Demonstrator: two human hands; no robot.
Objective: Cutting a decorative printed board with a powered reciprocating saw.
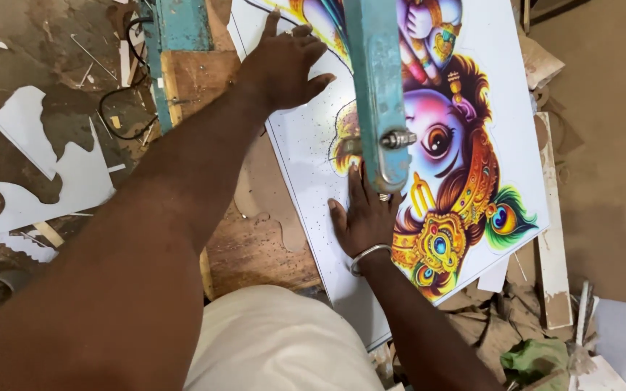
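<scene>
A white board printed with a colourful painted figure and a peacock feather lies flat on a wooden work table. My left hand presses flat on the board's far left edge, fingers spread. My right hand, a metal bangle on the wrist, lies flat on the board's near part, just below the teal metal saw arm that reaches over the picture. The arm's bolt and blade holder sit right above my right fingers. Neither hand grips anything.
White cut-off scraps lie on the dirty floor at left, with black cable near the teal machine frame. A white wooden strip and crumpled brown paper with green cloth lie at right.
</scene>
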